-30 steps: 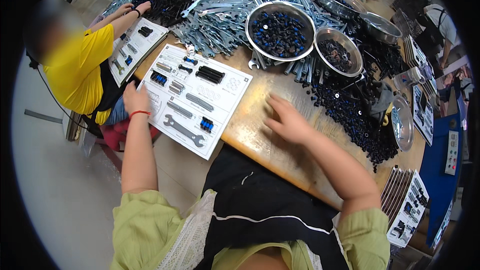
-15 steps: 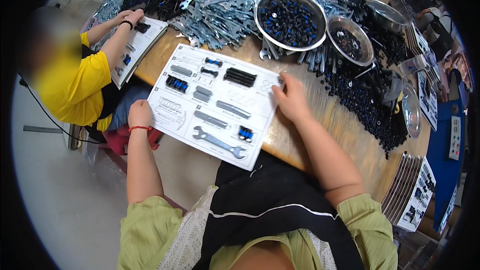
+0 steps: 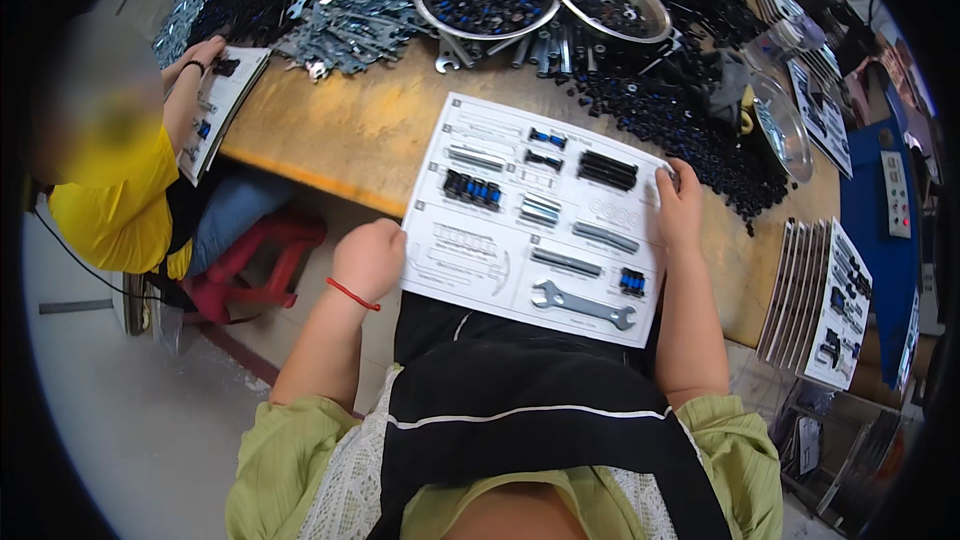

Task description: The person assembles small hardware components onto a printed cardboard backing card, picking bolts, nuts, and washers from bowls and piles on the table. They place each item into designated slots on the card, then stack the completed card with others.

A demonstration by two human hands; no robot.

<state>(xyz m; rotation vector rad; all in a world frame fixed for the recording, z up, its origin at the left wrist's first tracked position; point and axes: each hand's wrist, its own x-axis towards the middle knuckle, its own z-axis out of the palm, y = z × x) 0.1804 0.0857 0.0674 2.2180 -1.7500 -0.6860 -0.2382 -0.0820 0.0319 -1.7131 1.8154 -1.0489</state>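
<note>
I hold a white printed hardware card [image 3: 470,297] level above my lap, by the table's front edge. My left hand [image 3: 368,258], with a red cord at its wrist, is closed on the card's left edge. My right hand [image 3: 682,205] grips its right edge. On the card are a silver open-end wrench [image 3: 583,307], black bolts [image 3: 607,170], bolts with blue bands [image 3: 472,190] and grey metal tubes [image 3: 606,237]. Printed outlines mark several other spots. The fingers under the card are hidden.
The wooden table [image 3: 330,130] bears a heap of wrenches [image 3: 365,10], loose dark hardware [image 3: 690,140], a large steel bowl [image 3: 490,34] and a smaller bowl [image 3: 620,38]. Filled cards [image 3: 840,310] stand stacked at right. At left, a co-worker in yellow [image 3: 130,210] handles another card near a red stool [image 3: 270,260].
Both hands have brought the card to the right and squared it toward me. My view has shifted, so the bowls and heaps sit higher and further left. My grip stays the same.
</note>
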